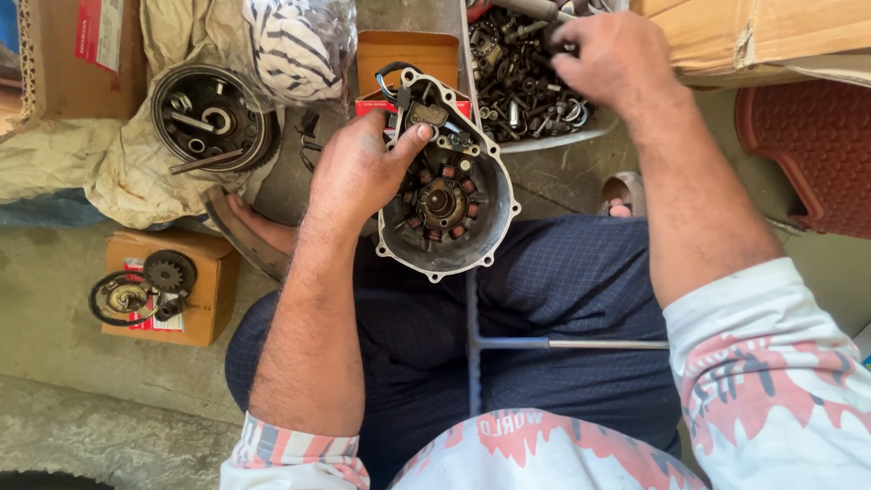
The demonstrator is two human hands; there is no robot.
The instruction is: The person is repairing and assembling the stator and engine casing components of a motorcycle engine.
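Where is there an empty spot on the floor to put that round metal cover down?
Bare concrete floor lies left of the small cardboard box that carries gears. A smaller bare patch sits between the engine cover in the left hand and the parts tray, where the right hand reaches. The top left is crowded.

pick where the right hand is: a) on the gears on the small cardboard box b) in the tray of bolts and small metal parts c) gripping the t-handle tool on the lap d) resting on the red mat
b: the right hand reaches into the tray of bolts and small metal parts, while the left hand holds the engine cover.
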